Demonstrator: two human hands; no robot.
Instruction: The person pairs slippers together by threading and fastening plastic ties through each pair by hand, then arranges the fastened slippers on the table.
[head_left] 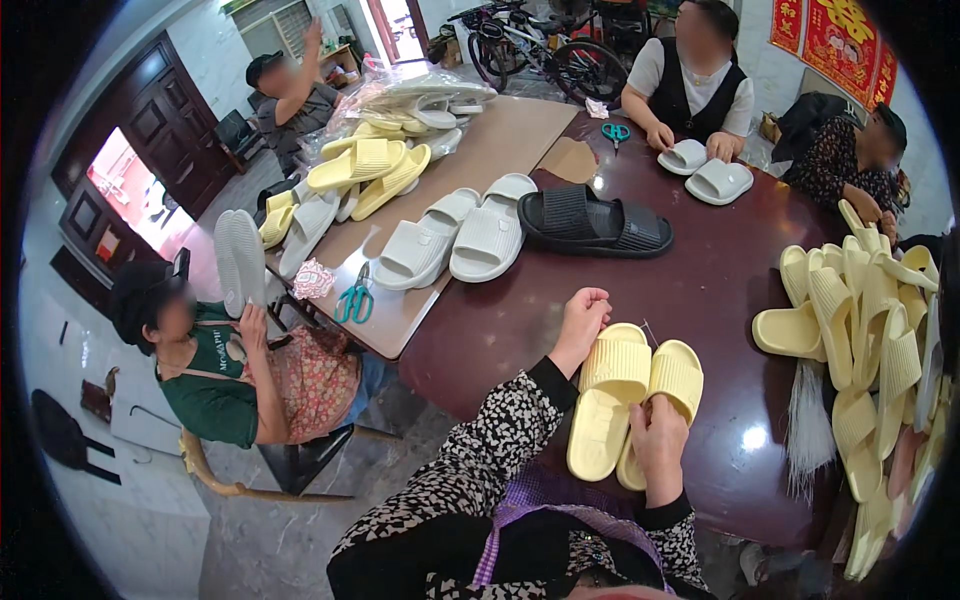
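The yellow pair (613, 365) was seen side by side between the hands, toes pointed away; whether it was borne by the counter (500, 350) or kept up by the grip could not be told. As judged, the likeliest trouble lay in uneven support: only the right slipper (680, 372) was plainly gripped, so the left slipper (598, 430) could be knocked askew, or tipped over the near edge, if the right hand (658, 440) were turned. A fine line (650, 332) was glimpsed by the toes, right of the left hand (583, 318); if it was thread, it could be snagged or snapped by too hard a tug. Well to the right of the right hand, the yellow pile (830, 305) was loosely heaped, and a slide could be set off by a bump. Nearer that hand, the white threads (808, 430) could be caught and dragged by a passing sleeve.

The left hand was raised beside the toe end, its fingers curled inward and its forearm slanted in from the lower left; whether anything was pinched there could not be seen. The right hand was placed lower, knuckles up, its fingers closed at the right slipper's strap.
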